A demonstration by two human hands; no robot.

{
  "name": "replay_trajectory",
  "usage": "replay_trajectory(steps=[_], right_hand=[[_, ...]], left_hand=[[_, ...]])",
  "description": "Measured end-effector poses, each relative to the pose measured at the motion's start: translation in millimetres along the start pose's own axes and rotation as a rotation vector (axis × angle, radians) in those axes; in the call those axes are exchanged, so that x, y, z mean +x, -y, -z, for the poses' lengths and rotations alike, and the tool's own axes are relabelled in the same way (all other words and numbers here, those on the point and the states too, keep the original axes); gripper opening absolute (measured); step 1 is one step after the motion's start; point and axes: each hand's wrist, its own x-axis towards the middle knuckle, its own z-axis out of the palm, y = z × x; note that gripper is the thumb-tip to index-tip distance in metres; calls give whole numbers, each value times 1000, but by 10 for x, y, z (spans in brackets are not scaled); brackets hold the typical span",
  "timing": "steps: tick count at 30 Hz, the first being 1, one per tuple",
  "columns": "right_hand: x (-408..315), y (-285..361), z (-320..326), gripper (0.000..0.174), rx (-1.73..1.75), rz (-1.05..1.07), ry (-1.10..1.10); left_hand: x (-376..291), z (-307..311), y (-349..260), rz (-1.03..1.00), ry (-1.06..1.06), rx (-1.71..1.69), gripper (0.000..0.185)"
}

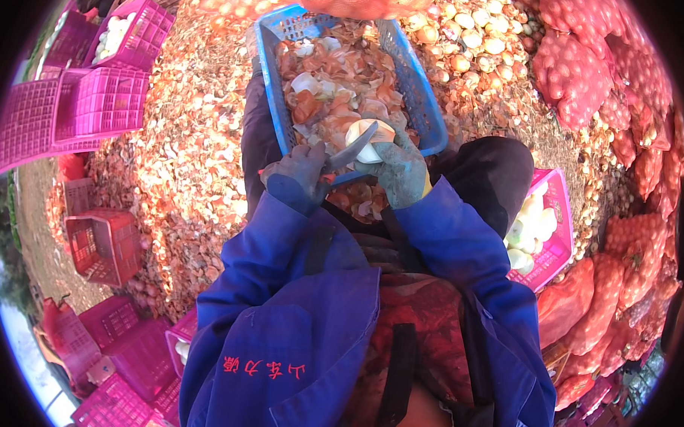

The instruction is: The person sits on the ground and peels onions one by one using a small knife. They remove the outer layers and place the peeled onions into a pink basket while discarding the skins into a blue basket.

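Note:
My left hand [299,171], in a dirty grey glove, grips a knife [348,153] with a curved metal blade and partly visible red handle. The blade slants up to the right, and its tip overlaps a pale, partly peeled onion [383,132]; whether it cuts in cannot be told. Around the onion's right and lower side closes my right hand [401,166], gloved in grey-green. Both hands are over the near end of a blue plastic crate [273,106] between my legs. Loose onion skins [326,108] fill much of that crate.
Unpeeled onions [472,40] lie beyond the crate at the right, near red mesh sacks [573,69]. A pink crate [560,238] of peeled onions stands beside my right knee. Other pink crates [106,101] line the left. Onion skins [201,124] cover the ground there. A filled mesh sack [349,0] borders the blue crate's far end.

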Motion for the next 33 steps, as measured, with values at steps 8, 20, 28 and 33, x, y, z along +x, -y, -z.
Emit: replay_trajectory(steps=[8,20,28,33], right_hand=[[-64,59,-63,49,-285,-44,65],[-72,103,-91,54,-370,-31,128],[-27,28,-2,53,-435,-171,284],[-101,90,-44,52,-371,-213,272]], left_hand=[[-29,2,3,-47,17,-45,45],[59,286,384,-94,-45,25,48],[36,163,285,-274,120,83,47],[258,166,568,-156,-72,-40,27]])
